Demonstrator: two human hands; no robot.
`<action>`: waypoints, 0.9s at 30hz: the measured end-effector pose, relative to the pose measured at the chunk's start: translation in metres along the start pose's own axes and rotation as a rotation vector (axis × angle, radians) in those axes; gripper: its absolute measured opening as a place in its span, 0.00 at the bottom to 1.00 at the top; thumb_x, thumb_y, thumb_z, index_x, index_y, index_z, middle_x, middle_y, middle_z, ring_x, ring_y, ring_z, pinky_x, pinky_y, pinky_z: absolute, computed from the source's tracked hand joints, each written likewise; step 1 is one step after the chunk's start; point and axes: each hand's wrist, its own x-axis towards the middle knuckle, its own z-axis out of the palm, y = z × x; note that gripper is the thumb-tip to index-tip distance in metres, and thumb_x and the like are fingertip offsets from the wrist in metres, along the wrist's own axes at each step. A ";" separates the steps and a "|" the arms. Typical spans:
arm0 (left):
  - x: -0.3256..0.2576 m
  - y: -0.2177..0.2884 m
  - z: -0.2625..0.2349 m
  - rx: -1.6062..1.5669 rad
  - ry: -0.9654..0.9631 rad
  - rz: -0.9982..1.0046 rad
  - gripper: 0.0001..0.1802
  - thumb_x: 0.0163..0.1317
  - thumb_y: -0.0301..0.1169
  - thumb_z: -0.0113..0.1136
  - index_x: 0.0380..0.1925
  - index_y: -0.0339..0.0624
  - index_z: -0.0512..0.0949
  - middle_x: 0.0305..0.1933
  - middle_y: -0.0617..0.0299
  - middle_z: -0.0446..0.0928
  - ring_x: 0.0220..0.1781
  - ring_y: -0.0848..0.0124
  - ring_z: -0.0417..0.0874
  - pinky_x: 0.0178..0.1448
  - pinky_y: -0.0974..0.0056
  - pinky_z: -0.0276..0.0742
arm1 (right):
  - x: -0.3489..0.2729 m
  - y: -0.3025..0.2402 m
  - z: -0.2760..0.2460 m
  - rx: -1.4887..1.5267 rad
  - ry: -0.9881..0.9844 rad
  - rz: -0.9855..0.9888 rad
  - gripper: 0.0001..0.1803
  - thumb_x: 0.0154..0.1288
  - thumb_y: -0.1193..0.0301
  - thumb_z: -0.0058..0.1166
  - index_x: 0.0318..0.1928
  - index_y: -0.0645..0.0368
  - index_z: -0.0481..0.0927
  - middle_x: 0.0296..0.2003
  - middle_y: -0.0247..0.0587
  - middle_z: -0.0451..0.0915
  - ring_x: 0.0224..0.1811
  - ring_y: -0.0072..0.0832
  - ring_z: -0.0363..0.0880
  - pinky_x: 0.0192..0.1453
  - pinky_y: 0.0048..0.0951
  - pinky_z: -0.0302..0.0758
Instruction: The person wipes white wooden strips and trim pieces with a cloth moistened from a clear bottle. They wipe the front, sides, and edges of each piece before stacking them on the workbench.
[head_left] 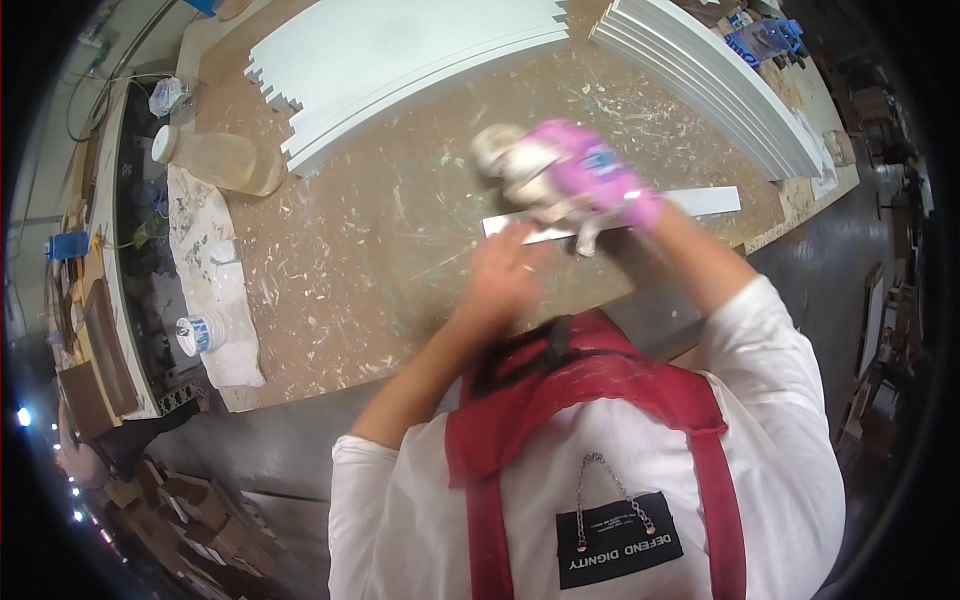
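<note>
A thin white strip (700, 202) lies across the brown, paint-flecked workbench (380, 250) near its front edge. My left hand (505, 272) is bare and presses down on the strip's left end, fingers together. My right hand (575, 180) wears a pink glove smeared with white and grips a white-caked lump just above the strip; the hand is blurred and I cannot tell what the lump is.
Two stacks of white boards lie at the back, one centre-left (400, 50) and one on the right (720, 80). A plastic jug of pale liquid (215, 158) rests on its side at the left, with a stained white cloth (205, 270) and a small tub (195, 333) below it.
</note>
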 end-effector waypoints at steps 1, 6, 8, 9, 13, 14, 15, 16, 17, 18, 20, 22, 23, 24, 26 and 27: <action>0.000 -0.006 -0.007 0.025 0.060 -0.059 0.25 0.51 0.28 0.64 0.52 0.41 0.74 0.58 0.51 0.72 0.54 0.52 0.74 0.58 0.53 0.69 | -0.018 0.010 -0.019 0.498 0.027 0.116 0.25 0.61 0.56 0.59 0.52 0.60 0.75 0.39 0.38 0.79 0.39 0.22 0.79 0.38 0.24 0.79; 0.011 -0.030 -0.032 -0.174 -0.097 -0.271 0.23 0.58 0.31 0.62 0.55 0.40 0.74 0.50 0.50 0.76 0.50 0.59 0.77 0.53 0.58 0.72 | -0.091 0.033 -0.084 0.699 0.417 0.459 0.19 0.67 0.70 0.51 0.56 0.65 0.74 0.44 0.40 0.80 0.42 0.26 0.81 0.46 0.25 0.81; 0.020 -0.021 -0.048 -0.369 -0.246 -0.552 0.21 0.64 0.34 0.58 0.55 0.38 0.73 0.46 0.52 0.78 0.47 0.64 0.78 0.51 0.61 0.73 | -0.107 0.034 -0.091 0.706 0.433 0.446 0.18 0.68 0.68 0.50 0.55 0.62 0.75 0.45 0.37 0.79 0.45 0.24 0.79 0.50 0.25 0.77; 0.015 -0.028 -0.045 -0.639 -0.231 -0.720 0.19 0.70 0.37 0.51 0.56 0.38 0.73 0.43 0.56 0.79 0.44 0.70 0.79 0.48 0.65 0.74 | -0.114 0.031 -0.093 0.931 0.495 0.504 0.17 0.69 0.68 0.49 0.54 0.61 0.75 0.46 0.37 0.79 0.46 0.23 0.78 0.51 0.25 0.76; 0.008 -0.031 -0.052 -1.029 -0.190 -0.887 0.18 0.70 0.36 0.51 0.53 0.37 0.75 0.43 0.59 0.78 0.42 0.76 0.78 0.47 0.73 0.73 | -0.111 0.019 -0.084 0.840 0.577 0.389 0.21 0.67 0.66 0.50 0.57 0.62 0.73 0.46 0.41 0.79 0.47 0.26 0.78 0.51 0.26 0.77; 0.008 -0.025 -0.052 -0.949 -0.191 -0.847 0.18 0.69 0.35 0.51 0.53 0.36 0.75 0.44 0.59 0.78 0.43 0.76 0.78 0.48 0.73 0.74 | -0.098 0.008 -0.072 0.934 0.612 0.344 0.22 0.67 0.65 0.50 0.57 0.63 0.72 0.46 0.42 0.79 0.47 0.27 0.78 0.51 0.27 0.77; 0.009 -0.015 -0.053 -0.868 -0.192 -0.807 0.18 0.69 0.35 0.52 0.53 0.35 0.75 0.44 0.59 0.78 0.43 0.76 0.78 0.49 0.72 0.74 | -0.090 -0.011 -0.069 0.623 0.511 0.351 0.24 0.64 0.64 0.48 0.58 0.63 0.71 0.46 0.44 0.78 0.47 0.28 0.78 0.51 0.28 0.77; 0.008 -0.010 -0.055 -0.786 -0.186 -0.776 0.18 0.68 0.34 0.52 0.53 0.34 0.75 0.44 0.59 0.78 0.44 0.76 0.78 0.50 0.72 0.74 | -0.071 -0.041 -0.066 0.331 0.349 0.272 0.21 0.64 0.63 0.49 0.54 0.58 0.75 0.46 0.45 0.79 0.48 0.33 0.79 0.52 0.32 0.77; 0.002 -0.013 -0.052 -0.720 -0.139 -0.701 0.17 0.65 0.31 0.55 0.51 0.33 0.76 0.48 0.60 0.77 0.47 0.75 0.79 0.52 0.70 0.75 | -0.049 -0.072 -0.062 0.046 0.225 0.156 0.18 0.64 0.61 0.50 0.51 0.53 0.80 0.47 0.46 0.80 0.49 0.38 0.79 0.53 0.36 0.77; -0.004 -0.016 -0.048 -0.831 -0.129 -0.718 0.17 0.66 0.31 0.54 0.52 0.33 0.75 0.48 0.59 0.78 0.46 0.73 0.80 0.50 0.70 0.76 | -0.046 -0.077 -0.036 0.036 0.223 0.038 0.18 0.64 0.60 0.50 0.51 0.51 0.80 0.46 0.46 0.80 0.50 0.37 0.79 0.56 0.38 0.75; -0.016 -0.027 -0.036 -1.050 -0.096 -0.748 0.17 0.68 0.31 0.51 0.53 0.33 0.74 0.49 0.56 0.78 0.42 0.69 0.83 0.46 0.68 0.80 | -0.031 -0.090 0.016 -0.161 0.189 -0.249 0.15 0.61 0.63 0.50 0.47 0.51 0.78 0.45 0.44 0.80 0.50 0.37 0.79 0.57 0.40 0.73; -0.018 -0.021 -0.024 -1.110 0.184 -0.590 0.20 0.70 0.32 0.41 0.58 0.34 0.68 0.48 0.54 0.79 0.44 0.65 0.83 0.44 0.63 0.82 | -0.011 -0.131 0.013 -0.145 -0.081 -0.249 0.17 0.55 0.63 0.53 0.46 0.51 0.77 0.47 0.45 0.77 0.49 0.40 0.78 0.54 0.40 0.75; -0.015 -0.020 -0.028 -1.192 0.173 -0.727 0.19 0.67 0.28 0.46 0.56 0.35 0.71 0.47 0.54 0.79 0.43 0.65 0.82 0.44 0.62 0.81 | -0.013 -0.121 0.021 -0.199 -0.014 -0.204 0.17 0.55 0.62 0.54 0.45 0.52 0.77 0.45 0.45 0.78 0.47 0.38 0.79 0.52 0.40 0.76; -0.010 -0.021 -0.035 -1.273 0.160 -0.865 0.18 0.64 0.25 0.51 0.54 0.36 0.73 0.46 0.54 0.79 0.43 0.65 0.82 0.45 0.62 0.80 | -0.014 -0.106 0.026 -0.253 0.053 -0.160 0.18 0.54 0.61 0.55 0.45 0.53 0.78 0.43 0.46 0.79 0.46 0.37 0.80 0.50 0.40 0.76; -0.013 -0.035 -0.031 -0.433 0.106 -0.487 0.14 0.54 0.21 0.59 0.43 0.35 0.80 0.38 0.54 0.76 0.34 0.60 0.78 0.38 0.60 0.75 | -0.016 -0.102 -0.011 0.094 0.057 -0.018 0.16 0.56 0.65 0.57 0.45 0.55 0.79 0.41 0.45 0.80 0.42 0.32 0.81 0.43 0.34 0.80; -0.015 -0.037 -0.031 -0.269 0.111 -0.430 0.16 0.53 0.20 0.61 0.44 0.38 0.80 0.40 0.55 0.77 0.39 0.61 0.79 0.44 0.61 0.74 | -0.021 -0.105 -0.031 0.482 0.031 0.333 0.15 0.59 0.68 0.56 0.46 0.56 0.79 0.42 0.45 0.80 0.42 0.30 0.81 0.42 0.31 0.81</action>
